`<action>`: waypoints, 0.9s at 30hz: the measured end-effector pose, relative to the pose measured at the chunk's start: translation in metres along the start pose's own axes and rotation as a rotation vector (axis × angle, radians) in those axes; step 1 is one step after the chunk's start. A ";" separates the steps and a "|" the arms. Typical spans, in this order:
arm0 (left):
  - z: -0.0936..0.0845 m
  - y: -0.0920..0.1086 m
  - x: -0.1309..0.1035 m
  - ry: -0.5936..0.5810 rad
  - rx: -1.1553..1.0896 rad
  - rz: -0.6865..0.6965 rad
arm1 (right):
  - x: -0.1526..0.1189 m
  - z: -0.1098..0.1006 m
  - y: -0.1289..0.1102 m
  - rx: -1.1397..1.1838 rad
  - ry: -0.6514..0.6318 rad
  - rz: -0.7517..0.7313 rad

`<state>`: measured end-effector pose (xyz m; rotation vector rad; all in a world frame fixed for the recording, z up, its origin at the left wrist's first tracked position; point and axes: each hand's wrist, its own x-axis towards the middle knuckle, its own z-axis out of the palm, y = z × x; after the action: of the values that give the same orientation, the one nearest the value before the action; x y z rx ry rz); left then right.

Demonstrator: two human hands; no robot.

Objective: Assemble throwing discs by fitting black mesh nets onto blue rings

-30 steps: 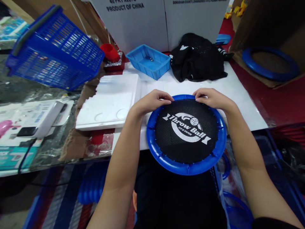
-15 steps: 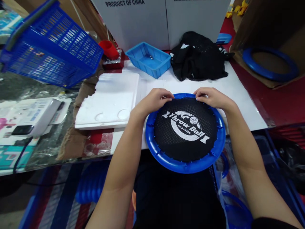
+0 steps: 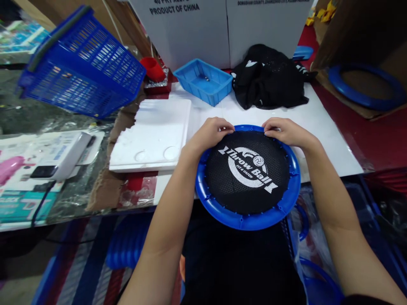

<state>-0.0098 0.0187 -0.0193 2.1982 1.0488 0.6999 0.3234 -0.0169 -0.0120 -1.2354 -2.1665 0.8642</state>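
A black mesh net [image 3: 222, 186] printed "Throw Ball" in white lies across a round blue plastic ring [image 3: 224, 215]. Small pegs along the ring meet the mesh edge. The ring's near side overhangs the table edge at my lap. At the far side, left of centre, my left hand [image 3: 213, 132] pinches the mesh edge against the ring between thumb and fingers. My right hand [image 3: 284, 132] does likewise a little to the right of it. The fingertips partly cover the mesh edge there.
Beyond the ring are a light-blue tray [image 3: 203, 91] holding small metal bits and a pile of black netting [image 3: 270, 80]. A white foam sheet [image 3: 159, 131] and a blue basket [image 3: 85, 63] are leftward. Another blue ring [image 3: 365, 103] rests in a carton at right.
The view has turned slightly left, so the surroundings sit further right in the picture. Both hands keep their pinch at the far rim, and the ring has barely shifted.
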 end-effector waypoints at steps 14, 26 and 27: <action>0.011 0.025 -0.008 -0.119 0.137 0.198 | 0.000 0.020 -0.014 -0.125 -0.051 -0.175; 0.019 0.026 -0.007 -0.167 0.081 0.068 | 0.001 0.023 -0.015 -0.134 -0.110 -0.159; 0.018 0.027 -0.006 -0.154 0.041 0.044 | 0.001 0.023 -0.015 -0.123 -0.113 -0.167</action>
<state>0.0124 -0.0048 -0.0134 2.2761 0.9470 0.5227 0.2987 -0.0283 -0.0164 -1.0657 -2.4055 0.7574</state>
